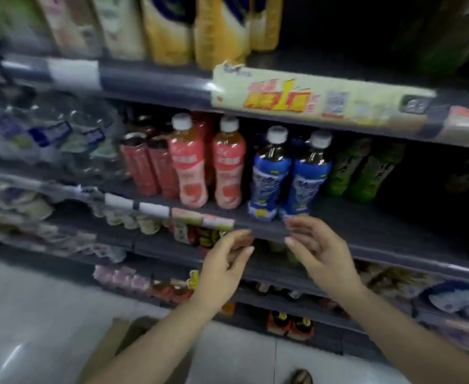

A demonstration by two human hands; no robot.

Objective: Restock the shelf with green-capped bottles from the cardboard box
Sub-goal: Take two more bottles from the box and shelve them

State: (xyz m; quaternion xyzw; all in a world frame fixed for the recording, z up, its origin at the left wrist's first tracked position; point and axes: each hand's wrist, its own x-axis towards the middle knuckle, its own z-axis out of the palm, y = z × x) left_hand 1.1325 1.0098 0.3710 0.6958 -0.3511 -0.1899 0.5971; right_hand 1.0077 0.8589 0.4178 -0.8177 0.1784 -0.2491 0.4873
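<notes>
Both our hands are empty, fingers loosely spread: left hand (225, 261) and right hand (320, 250) hover just before the shelf (366, 231) edge, below the blue bottles (288, 173). Green bottles (360, 170) stand far right, caps hidden. Cardboard box (122, 347) sits on the floor (33, 314).

We see our two arms bare from the bottom edge of the view up to the wrists, with no sleeve showing on either. Our left hand (222, 268) and our right hand (320, 253) are ungloved, and no ring, watch or band can be made out on them, though the view is blurred. The fingernails are short and plain. Near the bottom edge shows the rounded toe of our shoe (301, 376), dark and indistinct.
</notes>
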